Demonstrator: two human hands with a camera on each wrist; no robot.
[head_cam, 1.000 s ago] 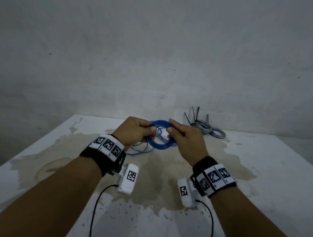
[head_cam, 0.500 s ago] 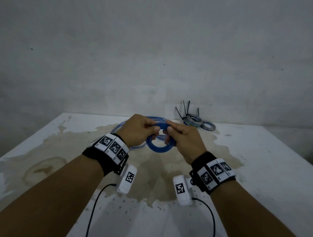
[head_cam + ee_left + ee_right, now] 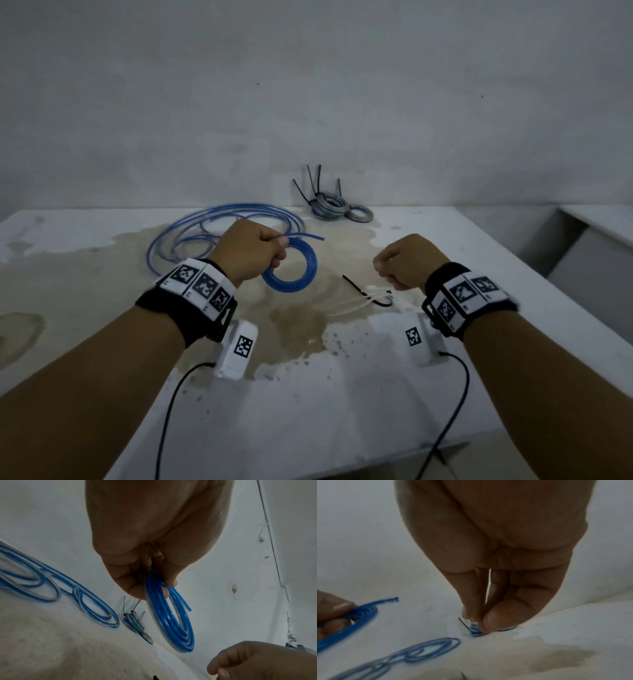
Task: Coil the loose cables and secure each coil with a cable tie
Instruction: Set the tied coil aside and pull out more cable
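My left hand grips a small coil of blue cable above the stained table, with the cable's free end sticking out to the right. In the left wrist view the fingers pinch the top of the coil. My right hand hovers with fingers curled just above loose cable ties, black and white, lying on the table. I see nothing between its fingertips. More loose blue cable sprawls behind my left hand.
Tied coils with black tie tails lie at the back by the wall. The white table ends at the right near a lower white surface. Wrist camera wires hang over the front edge.
My right hand has let go of the blue coil and moved right and down over the cable ties. My left hand now holds the coil alone.
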